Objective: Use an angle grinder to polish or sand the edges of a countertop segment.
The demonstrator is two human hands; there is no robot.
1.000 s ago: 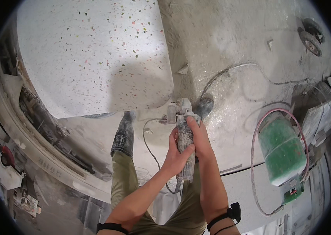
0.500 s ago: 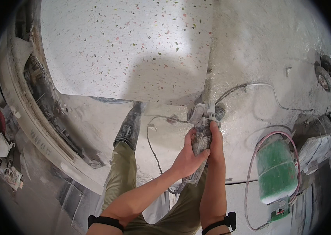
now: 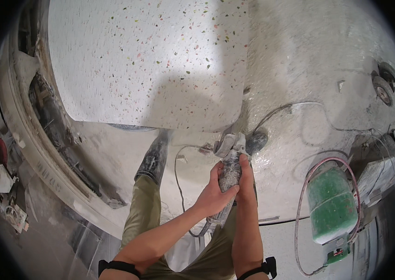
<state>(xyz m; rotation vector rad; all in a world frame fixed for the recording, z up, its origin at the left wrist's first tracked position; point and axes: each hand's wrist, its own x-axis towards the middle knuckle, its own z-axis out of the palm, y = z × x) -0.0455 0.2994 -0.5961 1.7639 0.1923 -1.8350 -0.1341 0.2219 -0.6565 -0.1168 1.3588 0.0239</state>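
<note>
A dust-coated angle grinder point(image 3: 230, 175) is held in front of me, its guarded head pointing away toward the slab's near right corner. My left hand point(image 3: 212, 197) is wrapped round the grinder's body from the left. On the other side, my right hand point(image 3: 247, 176) closes on it, with the thumb up near the head. Just beyond the tool lies a white slab point(image 3: 132, 70) speckled with coloured chips. The grinder's head appears close to the slab's near edge; whether they touch I cannot tell. The grinder's disc is mostly hidden.
A cable point(image 3: 177, 175) loops on the floor left of the grinder. Hose or cable point(image 3: 300, 103) runs off rightward. At right stand a green tank point(image 3: 332, 205) with a pink hose point(image 3: 302, 200) and small wheels point(image 3: 384, 88). A curved pale frame point(image 3: 43, 161) borders the left. My boot point(image 3: 154, 156) is below the slab.
Both hands have shifted the grinder a little left and slightly toward me, along the slab's near right corner. The grip looks the same.
</note>
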